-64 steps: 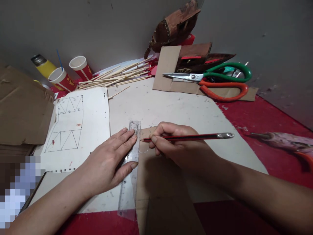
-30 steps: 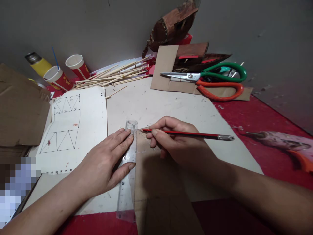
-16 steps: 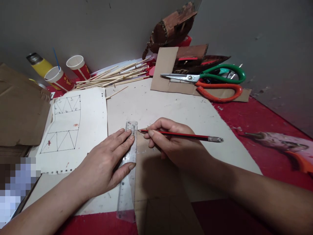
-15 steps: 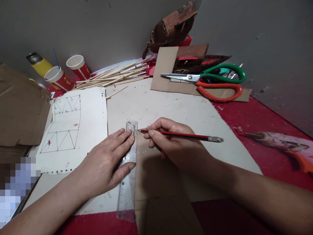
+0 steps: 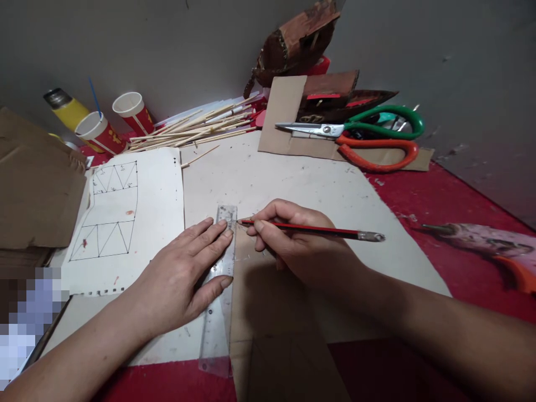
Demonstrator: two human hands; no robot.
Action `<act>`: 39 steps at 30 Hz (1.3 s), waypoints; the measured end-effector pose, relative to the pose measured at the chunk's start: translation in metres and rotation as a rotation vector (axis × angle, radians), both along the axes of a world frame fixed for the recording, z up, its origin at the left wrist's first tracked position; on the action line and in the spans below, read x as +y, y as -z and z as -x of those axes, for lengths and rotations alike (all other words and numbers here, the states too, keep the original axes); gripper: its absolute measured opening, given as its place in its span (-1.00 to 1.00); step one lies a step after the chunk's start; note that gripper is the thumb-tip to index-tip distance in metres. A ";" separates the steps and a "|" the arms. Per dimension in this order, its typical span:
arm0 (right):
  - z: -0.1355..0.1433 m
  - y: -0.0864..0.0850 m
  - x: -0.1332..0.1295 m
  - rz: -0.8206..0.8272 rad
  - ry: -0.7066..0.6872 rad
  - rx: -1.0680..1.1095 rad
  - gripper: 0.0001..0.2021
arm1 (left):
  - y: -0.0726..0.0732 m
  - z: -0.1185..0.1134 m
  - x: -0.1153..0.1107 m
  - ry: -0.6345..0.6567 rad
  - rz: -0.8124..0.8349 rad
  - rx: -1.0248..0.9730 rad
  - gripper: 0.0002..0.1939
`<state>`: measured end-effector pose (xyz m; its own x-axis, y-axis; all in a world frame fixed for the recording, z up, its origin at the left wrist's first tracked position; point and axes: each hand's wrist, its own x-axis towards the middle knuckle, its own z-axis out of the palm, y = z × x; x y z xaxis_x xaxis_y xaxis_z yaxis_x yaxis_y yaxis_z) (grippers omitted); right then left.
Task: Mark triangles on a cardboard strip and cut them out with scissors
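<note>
A clear plastic ruler (image 5: 218,329) lies lengthwise along the left edge of a piece of brown cardboard (image 5: 268,296). Flat on the ruler, with fingers stretched out and thumb apart, rests my left hand (image 5: 184,273). My right hand (image 5: 293,240) pinches a red and black pencil (image 5: 318,228) near its point. The pencil tip meets the cardboard's upper left corner, right beside the ruler's edge. Faint lines show on the cardboard, part of which is in my arm's shadow. Left of my left hand is a paper sheet (image 5: 157,206) with truss-like drawings.
Scissors (image 5: 322,129) with green and orange handles lie on cut cardboard (image 5: 285,111) at the back right. Thin wooden sticks (image 5: 201,128) are piled behind, by two paper cups (image 5: 129,106) and a yellow bottle (image 5: 71,111). A glue gun (image 5: 473,237) lies at right; brown cardboard (image 5: 37,184) stands left.
Both hands, the ruler and the pencil stay in almost the same place. The view has shifted very slightly.
</note>
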<state>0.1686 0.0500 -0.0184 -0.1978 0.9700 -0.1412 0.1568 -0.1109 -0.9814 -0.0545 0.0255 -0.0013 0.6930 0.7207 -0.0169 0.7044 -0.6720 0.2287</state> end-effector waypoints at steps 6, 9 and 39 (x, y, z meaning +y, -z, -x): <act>-0.001 -0.007 -0.001 0.096 0.000 0.000 -0.90 | 0.000 0.000 0.001 0.001 -0.004 -0.005 -0.39; -0.002 -0.009 -0.003 0.132 -0.024 -0.001 -0.87 | 0.000 0.000 0.000 -0.003 -0.005 -0.002 -0.39; -0.009 -0.015 -0.010 0.138 -0.251 -0.057 -0.86 | -0.003 0.000 0.000 -0.008 0.032 -0.012 -0.38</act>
